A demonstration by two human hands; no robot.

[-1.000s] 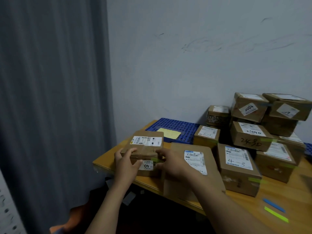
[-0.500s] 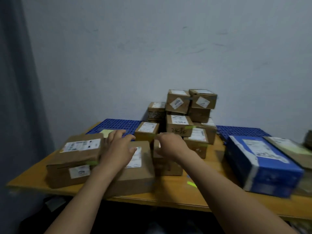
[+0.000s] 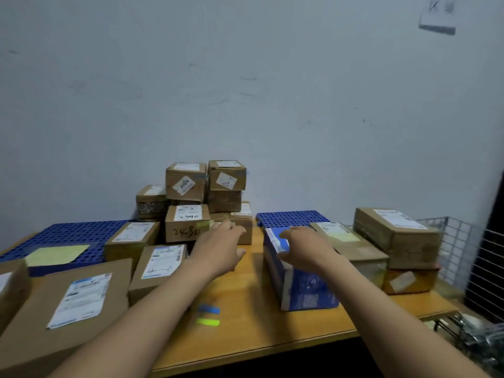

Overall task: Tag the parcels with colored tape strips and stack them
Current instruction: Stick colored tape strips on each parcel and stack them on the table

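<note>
Head view: both hands have swung right, off the brown parcel (image 3: 12, 293) at 9 o'clock. Left hand (image 3: 221, 249) and right hand (image 3: 305, 249) have loose fingers and hold nothing. The right hand is over the blue parcel (image 3: 305, 290), 2 o'clock from the tape strips (image 3: 208, 315) on the surface (image 3: 245, 336). Probably the next one to tag.

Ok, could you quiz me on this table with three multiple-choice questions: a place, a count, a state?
1. Where do the loose tape strips lie? A on the table near its front edge; B on the wall; C atop the box stack.
2. How many are there? A one; B two; C five.
3. The right hand is: A open over the blue parcel; B pinching a strip; C a fist.
Key: 1 A, they lie on bare wood; 2 B, one blue, one green; 3 A, loosely spread, holding nothing.
</note>
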